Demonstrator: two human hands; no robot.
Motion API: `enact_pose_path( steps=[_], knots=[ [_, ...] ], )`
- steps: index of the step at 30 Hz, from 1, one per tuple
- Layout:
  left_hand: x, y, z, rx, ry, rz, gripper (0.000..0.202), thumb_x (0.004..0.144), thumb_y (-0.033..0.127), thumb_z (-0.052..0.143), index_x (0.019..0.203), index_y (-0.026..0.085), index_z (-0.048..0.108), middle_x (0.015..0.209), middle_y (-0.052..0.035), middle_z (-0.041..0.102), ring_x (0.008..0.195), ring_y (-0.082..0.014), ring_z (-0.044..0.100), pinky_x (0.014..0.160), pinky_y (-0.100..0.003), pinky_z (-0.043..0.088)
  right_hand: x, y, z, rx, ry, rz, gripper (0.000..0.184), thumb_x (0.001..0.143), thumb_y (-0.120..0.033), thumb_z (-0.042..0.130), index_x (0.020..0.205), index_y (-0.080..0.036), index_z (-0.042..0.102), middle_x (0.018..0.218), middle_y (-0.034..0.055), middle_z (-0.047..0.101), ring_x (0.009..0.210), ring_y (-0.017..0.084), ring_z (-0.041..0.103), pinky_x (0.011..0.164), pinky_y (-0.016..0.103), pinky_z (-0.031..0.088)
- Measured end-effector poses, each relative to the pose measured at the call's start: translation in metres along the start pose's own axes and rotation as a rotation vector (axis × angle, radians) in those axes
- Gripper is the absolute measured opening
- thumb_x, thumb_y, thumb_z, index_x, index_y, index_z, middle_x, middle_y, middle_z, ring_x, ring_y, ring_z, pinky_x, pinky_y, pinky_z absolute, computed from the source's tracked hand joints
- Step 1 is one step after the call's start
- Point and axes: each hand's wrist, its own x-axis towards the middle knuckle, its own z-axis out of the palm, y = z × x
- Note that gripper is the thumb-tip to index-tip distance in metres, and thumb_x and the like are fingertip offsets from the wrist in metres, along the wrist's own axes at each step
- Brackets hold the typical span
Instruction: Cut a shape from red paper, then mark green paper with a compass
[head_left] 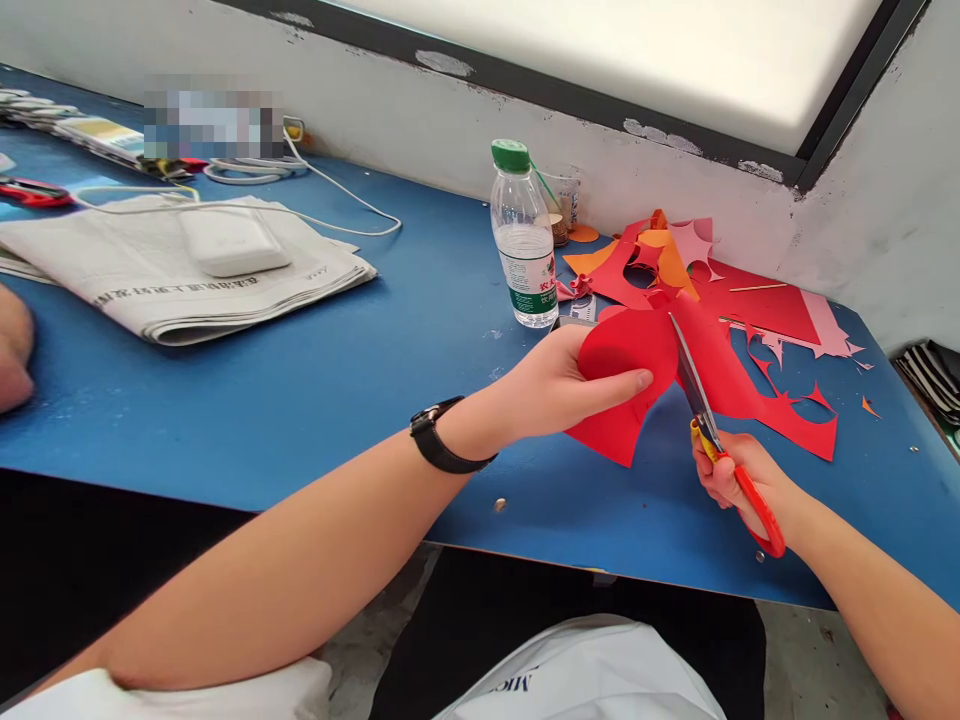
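Note:
My left hand [551, 385] is closed on a sheet of red paper [630, 345], its thumb lying on top. The part under the thumb has a rounded edge, and more red paper hangs below and stretches to the right. In my right hand [739, 475] is a pair of scissors [697, 390] with red and yellow handles. Their blades point up and away from me, along the right edge of the rounded part. How far the blades are apart I cannot tell. A black watch is on my left wrist.
Behind the hands stands a water bottle [525, 240] with a green cap. Red, pink and orange paper scraps [772, 295] lie at the right by the wall. Left on the blue table [375, 400] are folded newspapers [187, 260] with a white case [232, 240], a white cable and another person's hand [11, 350].

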Motion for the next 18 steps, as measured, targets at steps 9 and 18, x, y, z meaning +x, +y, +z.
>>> enact_pose_path(
  steps=[9,18],
  knots=[
    [-0.0008,0.0001,0.0,-0.06,-0.013,0.016,0.016,0.098,0.032,0.081,0.094,0.016,0.08,0.088,-0.0052,0.081,0.077,-0.0164,0.07,0.067,-0.024,0.058,0.0013,0.0021,-0.0002,-0.01,0.029,-0.001,0.084,0.079,-0.109,0.05,0.08,-0.025,0.044,0.073,-0.0057,0.036,0.061,0.013,0.03,0.054,0.03,0.025],
    [0.0003,0.0046,-0.0011,-0.051,0.013,0.006,0.017,0.094,0.031,0.084,0.088,0.016,0.08,0.082,-0.0034,0.08,0.071,-0.016,0.068,0.062,-0.024,0.054,0.0021,0.0,0.0,0.033,0.035,-0.008,0.082,0.079,-0.106,0.057,0.078,-0.025,0.044,0.071,-0.0064,0.034,0.06,0.012,0.027,0.053,0.03,0.023]
  ],
)
